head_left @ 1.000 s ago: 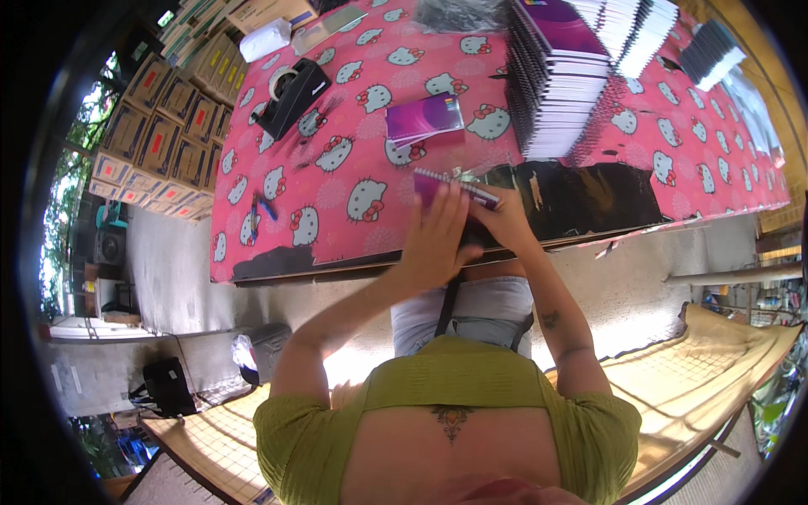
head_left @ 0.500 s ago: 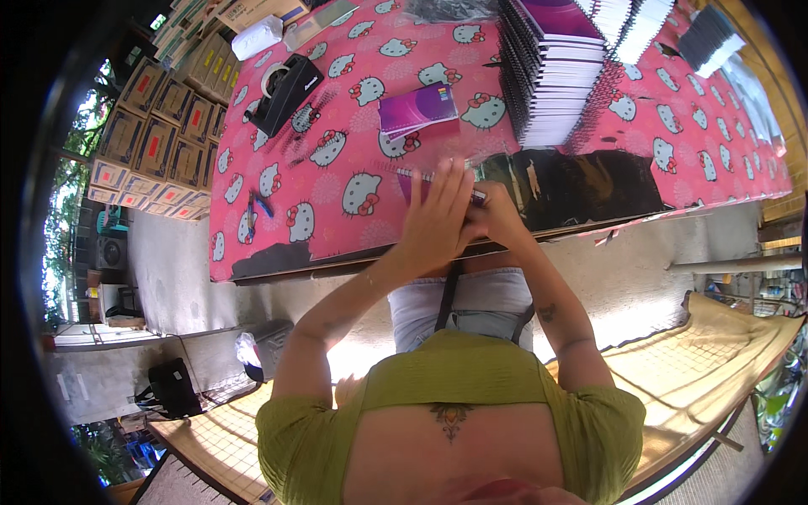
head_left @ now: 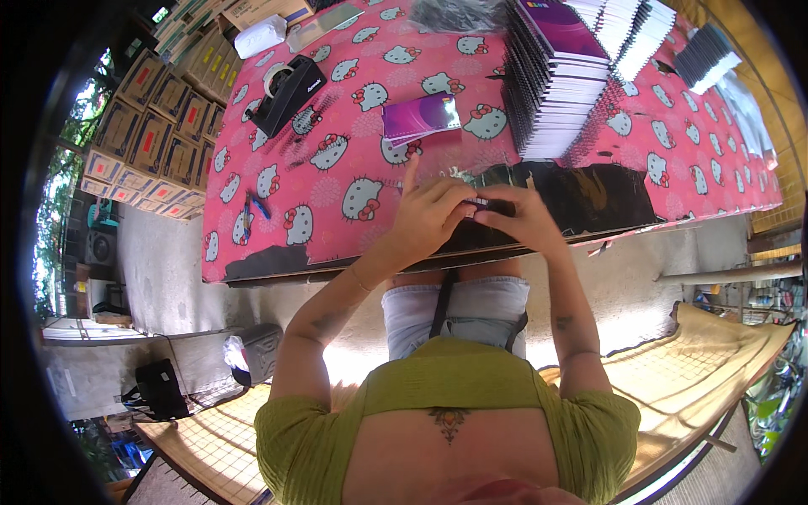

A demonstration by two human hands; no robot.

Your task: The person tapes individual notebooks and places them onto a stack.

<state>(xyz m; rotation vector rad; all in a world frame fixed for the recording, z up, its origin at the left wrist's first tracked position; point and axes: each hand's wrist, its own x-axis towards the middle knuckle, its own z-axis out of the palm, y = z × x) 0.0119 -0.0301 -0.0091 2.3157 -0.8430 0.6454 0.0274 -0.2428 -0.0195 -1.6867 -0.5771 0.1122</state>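
A broad table with a pink, cat-printed cover [head_left: 332, 189] is filling the upper frame; a tall stack of purple-topped, wire-bound notebooks [head_left: 557, 97] is standing at upper right, a black plastic tape dispenser [head_left: 290, 97] sitting at upper left. At centre, the left hand [head_left: 431, 217] is pinching with one finger sticking out, and the right hand [head_left: 523, 217] is pinching between thumb and fingers. Glossy purple booklets [head_left: 419, 116] are lying above. Between the fingertips, both are gripping a small dark-and-white piece [head_left: 479, 202], mostly hidden; this seemingly two-handed fingering is calling for steady pressure next.
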